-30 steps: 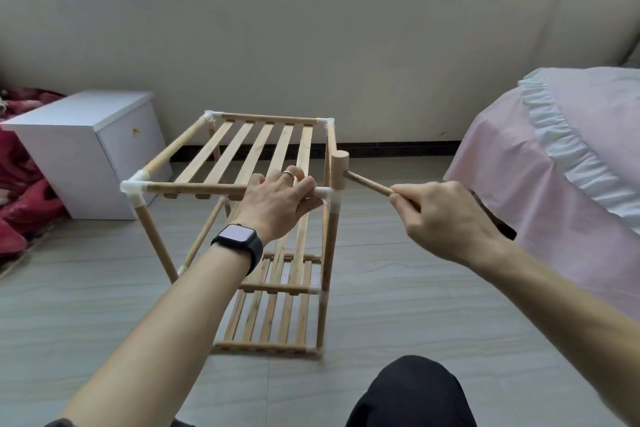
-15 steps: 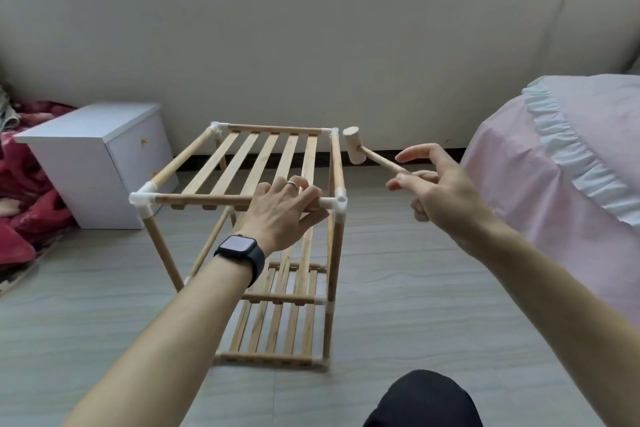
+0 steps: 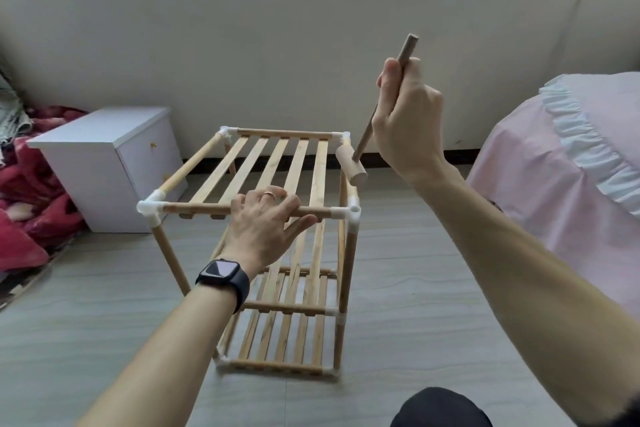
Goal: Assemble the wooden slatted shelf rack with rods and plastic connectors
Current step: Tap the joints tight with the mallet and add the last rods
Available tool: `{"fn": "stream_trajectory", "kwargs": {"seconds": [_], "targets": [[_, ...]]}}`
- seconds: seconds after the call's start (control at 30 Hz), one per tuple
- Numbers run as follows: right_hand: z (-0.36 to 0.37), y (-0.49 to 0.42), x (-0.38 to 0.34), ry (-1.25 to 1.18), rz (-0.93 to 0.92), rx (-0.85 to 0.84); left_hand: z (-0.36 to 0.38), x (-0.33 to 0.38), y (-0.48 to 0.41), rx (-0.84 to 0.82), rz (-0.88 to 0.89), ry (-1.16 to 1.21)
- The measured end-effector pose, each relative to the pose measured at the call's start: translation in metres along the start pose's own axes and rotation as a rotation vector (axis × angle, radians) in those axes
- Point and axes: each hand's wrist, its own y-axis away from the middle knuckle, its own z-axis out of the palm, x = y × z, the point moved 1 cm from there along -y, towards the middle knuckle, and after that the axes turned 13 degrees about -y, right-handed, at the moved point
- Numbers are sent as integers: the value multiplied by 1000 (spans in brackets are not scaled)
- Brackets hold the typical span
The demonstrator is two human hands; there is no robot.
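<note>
Since half a second ago the right hand point(image 3: 408, 121) has swung the wooden mallet point(image 3: 351, 164) over. Its head then pointed up and away; now the handle end sticks up above the fingers and the head hangs low, just beside the far right corner of the shelf rack point(image 3: 277, 163). The right hand's fingers are curled round the handle, well up from the head.

The left hand point(image 3: 265, 222), with a smartwatch point(image 3: 223, 274) on its wrist, grips the near top rod point(image 3: 197, 209) as before, fingers wrapped over it and thumb under. The rack stands on the floor point(image 3: 433, 288) with three slatted tiers, and white plastic connectors point(image 3: 351, 213) join the rods at the corners.

A white cabinet point(image 3: 104, 156) stands to the left against the wall, with a red blanket point(image 3: 31, 215) beside it. A bed point(image 3: 554, 191) in a pink frilled cover is on the right.
</note>
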Motion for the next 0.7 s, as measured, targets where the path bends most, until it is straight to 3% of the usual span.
{"fn": "stream_trajectory", "kwargs": {"seconds": [0.13, 0.27, 0.4, 0.47, 0.53, 0.6, 0.67, 0.7], "targets": [[6, 13, 10, 113, 101, -287, 1, -1, -1, 5, 11, -12], [0, 3, 5, 23, -37, 19, 2, 0, 0, 2, -7, -12], [9, 29, 6, 87, 74, -200, -4, -4, 1, -52, 38, 59], [5, 28, 5, 48, 78, -183, -7, -21, 4, -69, 38, 166], [0, 35, 4, -28, 2, -101, -7, -53, 9, 17, -148, 160], [0, 57, 2, -127, -80, -75, -5, -97, 20, 58, -456, 73], [11, 86, 2, -242, -97, -127, -2, -137, 34, -88, -628, 61], [21, 98, 2, -285, -77, -159, 0, -149, 40, -170, -629, 93]]}}
